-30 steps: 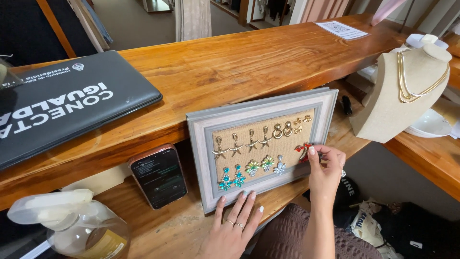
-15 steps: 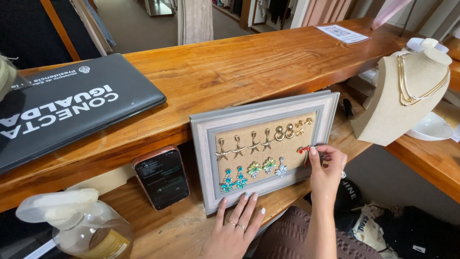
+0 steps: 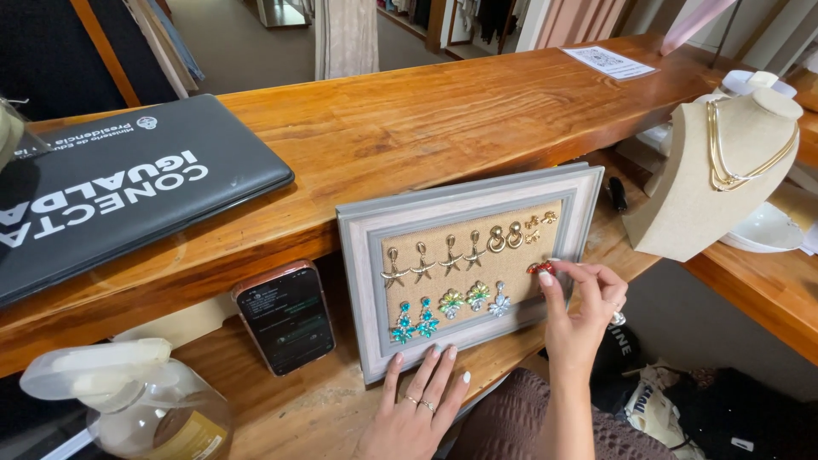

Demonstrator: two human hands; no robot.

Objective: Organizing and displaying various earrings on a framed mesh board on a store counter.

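Since the earlier frame little has shifted; the right hand (image 3: 584,307) keeps pinching a red earring (image 3: 540,268) at the right edge of the burlap board in the grey wooden frame (image 3: 464,264). Left hand (image 3: 417,405), fingers spread, steadies its bottom edge. Two rows of glittering earrings (image 3: 447,281) hang placed; this one remains unseated.

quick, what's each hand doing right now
Left hand: open, fingers flat on the shelf, fingertips at the bottom edge of the grey frame.
Right hand: fingertips pinching a red earring against the frame's board.
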